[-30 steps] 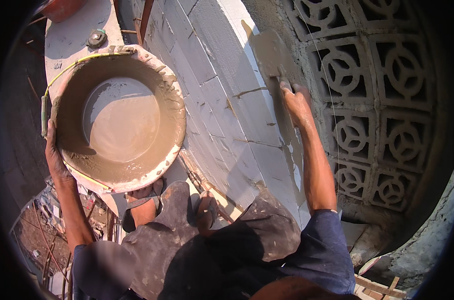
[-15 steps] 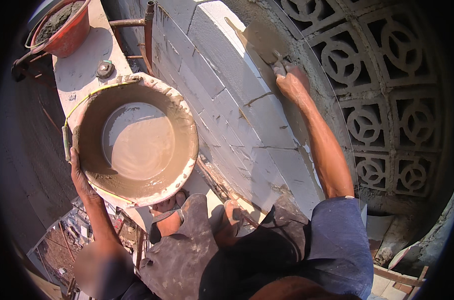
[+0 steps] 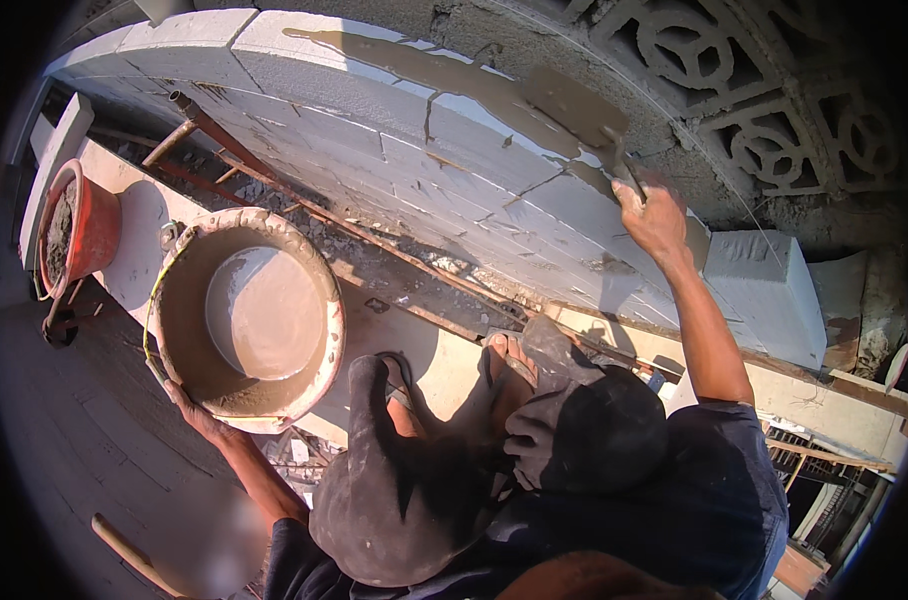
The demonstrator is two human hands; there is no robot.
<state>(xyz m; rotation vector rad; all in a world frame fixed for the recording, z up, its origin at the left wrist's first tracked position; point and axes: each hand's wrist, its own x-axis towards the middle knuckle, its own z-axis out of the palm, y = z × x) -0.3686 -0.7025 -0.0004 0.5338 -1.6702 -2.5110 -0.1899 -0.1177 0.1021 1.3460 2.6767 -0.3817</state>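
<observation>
My right hand (image 3: 657, 213) is wrapped around the handle of a trowel (image 3: 577, 106). The trowel's mortar-coated blade lies flat on or just over the top of a white block wall (image 3: 344, 140). A wet grey-brown mortar strip (image 3: 414, 66) runs along that top, left of the blade. At the lower left, my left hand (image 3: 199, 415) grips a large bucket (image 3: 189, 335) from outside, its fingers partly hidden behind it. Thin brownish mortar (image 3: 269, 315) fills the bottom of the bucket, which is tilted toward me. Splashes cover its rim.
A red bucket (image 3: 99, 225) of thick grey mortar stands on the plank (image 3: 134, 270) at left. Rusty scaffold pipes (image 3: 214, 130) run between plank and wall. Patterned vent blocks (image 3: 694, 50) rise beyond the wall. A loose white block (image 3: 764, 290) sits right. My sandalled feet (image 3: 509, 355) are on boards.
The view has turned, so the wall now lies more crosswise. My trowel has moved right along the wall top, and a longer mortar strip shows. My left hand still holds the large bucket.
</observation>
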